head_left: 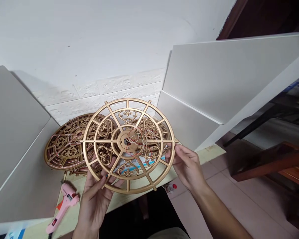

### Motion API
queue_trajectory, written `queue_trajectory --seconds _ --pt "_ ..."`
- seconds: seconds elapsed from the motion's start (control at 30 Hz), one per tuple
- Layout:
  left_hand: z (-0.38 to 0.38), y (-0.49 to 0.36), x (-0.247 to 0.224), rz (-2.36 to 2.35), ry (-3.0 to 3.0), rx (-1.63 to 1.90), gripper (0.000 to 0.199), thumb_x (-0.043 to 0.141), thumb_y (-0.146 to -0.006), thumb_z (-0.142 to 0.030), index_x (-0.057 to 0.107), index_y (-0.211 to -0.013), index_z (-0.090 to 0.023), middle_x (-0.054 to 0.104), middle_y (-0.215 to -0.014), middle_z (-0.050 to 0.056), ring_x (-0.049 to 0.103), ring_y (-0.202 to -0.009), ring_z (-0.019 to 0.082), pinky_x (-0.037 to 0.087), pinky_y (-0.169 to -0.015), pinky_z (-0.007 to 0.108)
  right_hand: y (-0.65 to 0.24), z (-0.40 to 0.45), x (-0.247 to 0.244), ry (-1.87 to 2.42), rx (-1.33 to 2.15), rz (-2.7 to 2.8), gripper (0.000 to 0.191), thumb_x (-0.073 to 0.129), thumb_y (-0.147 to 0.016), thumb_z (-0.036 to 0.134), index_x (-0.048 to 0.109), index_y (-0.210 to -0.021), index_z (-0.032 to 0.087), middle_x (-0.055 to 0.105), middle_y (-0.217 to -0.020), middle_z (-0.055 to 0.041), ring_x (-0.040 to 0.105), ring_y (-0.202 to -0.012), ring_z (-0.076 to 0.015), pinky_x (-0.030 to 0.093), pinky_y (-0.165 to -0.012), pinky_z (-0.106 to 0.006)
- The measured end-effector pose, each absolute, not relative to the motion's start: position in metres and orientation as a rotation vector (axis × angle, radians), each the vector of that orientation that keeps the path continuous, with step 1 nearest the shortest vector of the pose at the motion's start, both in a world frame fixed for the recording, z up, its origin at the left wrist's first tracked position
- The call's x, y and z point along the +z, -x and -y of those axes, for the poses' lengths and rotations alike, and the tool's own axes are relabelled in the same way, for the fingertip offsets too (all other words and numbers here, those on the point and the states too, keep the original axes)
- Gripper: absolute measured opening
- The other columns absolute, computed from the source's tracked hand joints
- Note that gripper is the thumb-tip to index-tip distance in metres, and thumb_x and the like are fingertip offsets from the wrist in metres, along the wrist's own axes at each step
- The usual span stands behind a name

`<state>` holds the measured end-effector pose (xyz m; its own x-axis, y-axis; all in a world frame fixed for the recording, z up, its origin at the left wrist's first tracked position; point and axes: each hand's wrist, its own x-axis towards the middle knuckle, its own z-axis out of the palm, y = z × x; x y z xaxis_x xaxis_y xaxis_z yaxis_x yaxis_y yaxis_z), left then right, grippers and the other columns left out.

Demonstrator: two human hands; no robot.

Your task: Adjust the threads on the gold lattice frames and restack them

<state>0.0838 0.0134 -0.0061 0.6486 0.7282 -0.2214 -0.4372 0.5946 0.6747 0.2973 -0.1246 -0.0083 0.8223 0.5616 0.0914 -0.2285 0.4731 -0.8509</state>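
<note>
1. I see the round gold frame [124,134] raised at the near edge of the table [211,153]. The left hand [96,196] has its fingers clamped on the lower left rim, the right hand [189,166] on the right rim.
2. If either grip slackens, I think it could tip and fall.
3. Its loose wires [137,153] could snag on the stacked frames [64,139] behind if it swings back.

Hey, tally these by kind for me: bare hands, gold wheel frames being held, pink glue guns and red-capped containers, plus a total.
Bare hands: 2, the left hand and the right hand
Held gold wheel frame: 1
Pink glue gun: 1
Red-capped container: 1
Total: 5
</note>
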Motion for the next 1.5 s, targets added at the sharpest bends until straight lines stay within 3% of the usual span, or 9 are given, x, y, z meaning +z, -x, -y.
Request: queue_trajectory --seconds 0.2,0.4,0.57,0.87,1.17,1.33,1.5 --pt "-0.013 -0.083 -0.007 -0.511 -0.599 0.726 0.07 0.065 -0.076 -0.007 0.048 -0.132 -0.044 0.071 -0.114 0.001 0.066 -0.105 0.024 0.054 -0.094 0.042 -0.298 0.124 -0.008 0.968 0.493 0.42 0.026 0.079 -0.068 0.042 0.076 -0.081 0.02 0.068 -0.061 -0.0045 0.058 -0.05 -0.0129 0.045 -0.042 -0.022" --pt "-0.015 -0.079 -0.01 -0.477 -0.615 0.692 0.068 0.064 -0.079 -0.009 0.046 -0.134 -0.046 0.069 -0.118 0.002 0.062 -0.112 0.027 0.054 -0.094 0.046 -0.301 0.128 -0.018 1.097 0.364 0.544 0.018 0.077 -0.072 0.032 0.076 -0.088 0.023 0.07 -0.067 -0.0029 0.063 -0.058 -0.0164 0.05 -0.051 -0.027" --pt "-0.015 -0.078 -0.011 -0.462 -0.607 0.696 0.068 0.062 -0.081 -0.008 0.044 -0.134 -0.046 0.071 -0.114 0.001 0.06 -0.115 0.027 0.052 -0.096 0.047 -0.304 0.132 -0.017 1.084 0.421 0.663 0.023 0.073 -0.072 0.026 0.074 -0.095 0.023 0.069 -0.068 -0.0025 0.059 -0.055 -0.0163 0.047 -0.049 -0.028" --pt "-0.011 -0.083 -0.009 -0.421 -0.582 0.73 0.068 0.058 -0.081 -0.002 0.047 -0.133 -0.045 0.073 -0.11 -0.001 0.065 -0.107 0.019 0.05 -0.099 0.04 -0.304 0.125 -0.009 1.111 0.459 0.482 0.007 0.07 -0.066 0.025 0.069 -0.063 0.019 0.061 -0.053 -0.0015 0.054 -0.046 -0.0141 0.04 -0.044 -0.025" --pt "-0.006 -0.088 -0.001 -0.462 -0.595 0.739 0.071 0.062 -0.076 -0.002 0.049 -0.131 -0.044 0.074 -0.105 0.004 0.068 -0.1 0.023 0.059 -0.079 0.032 -0.305 0.126 -0.008 1.111 0.498 0.38 0.008 0.068 -0.056 0.019 0.069 -0.063 0.019 0.059 -0.05 -0.0006 0.051 -0.046 -0.013 0.038 -0.042 -0.023" --pt "-0.004 -0.089 0.001 -0.45 -0.598 0.735 0.072 0.061 -0.076 -0.001 0.046 -0.134 -0.042 0.074 -0.103 0.005 0.068 -0.101 0.022 0.059 -0.08 0.033 -0.304 0.126 -0.005 1.108 0.514 0.387 0.016 0.069 -0.053 0.018 0.072 -0.069 0.019 0.061 -0.053 -0.0015 0.051 -0.048 -0.012 0.038 -0.043 -0.022" --pt "-0.004 -0.087 0.0 -0.451 -0.576 0.723 0.073 0.057 -0.079 0.0 0.042 -0.137 -0.042 0.072 -0.106 0.005 0.067 -0.101 0.02 0.058 -0.085 0.036 -0.304 0.124 -0.005 1.125 0.521 0.347 0.012 0.071 -0.055 0.023 0.07 -0.066 0.019 0.06 -0.051 -0.0012 0.052 -0.047 -0.0117 0.039 -0.042 -0.021"
